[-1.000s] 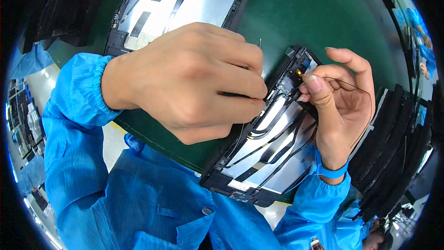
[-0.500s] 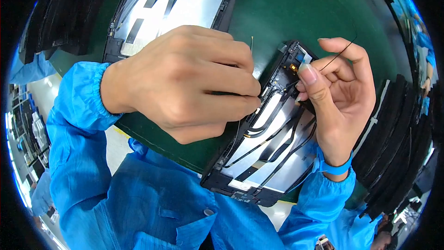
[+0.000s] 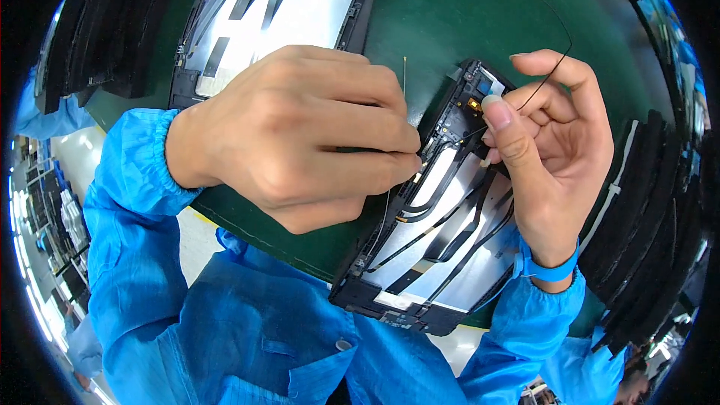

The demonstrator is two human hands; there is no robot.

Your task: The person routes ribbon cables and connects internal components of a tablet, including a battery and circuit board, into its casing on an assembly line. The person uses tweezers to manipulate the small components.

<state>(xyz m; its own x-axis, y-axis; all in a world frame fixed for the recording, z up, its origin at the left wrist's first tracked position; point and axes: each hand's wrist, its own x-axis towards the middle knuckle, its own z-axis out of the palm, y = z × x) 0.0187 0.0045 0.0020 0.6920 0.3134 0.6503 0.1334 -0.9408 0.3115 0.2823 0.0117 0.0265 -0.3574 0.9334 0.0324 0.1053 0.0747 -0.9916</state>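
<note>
Where the opened device [image 3: 439,214] lies: between the hands, long axis slanting away from the person and rightward.
Right hand [image 3: 559,139]: nearer, over the device's far half, pinching a thin black cable [image 3: 571,39].
Cable's line: arcing past the device's far end, free tip pointing left.
Left hand [image 3: 300,131]: curled at the device's left edge; knuckles hide its fingertips, grasp cannot be told.

The left hand [image 3: 292,139] turns its back to me and hides its thumb tip – if something is pinched there, I cannot tell. It covers also a corner of the upper panel [image 3: 307,11], whose far end is cut off and whose print is too small. The right hand's [image 3: 559,150] thumb hides part of the pinched cable [image 3: 571,39]. One person [image 3: 581,375] behind is blurred – and cut off.
</note>
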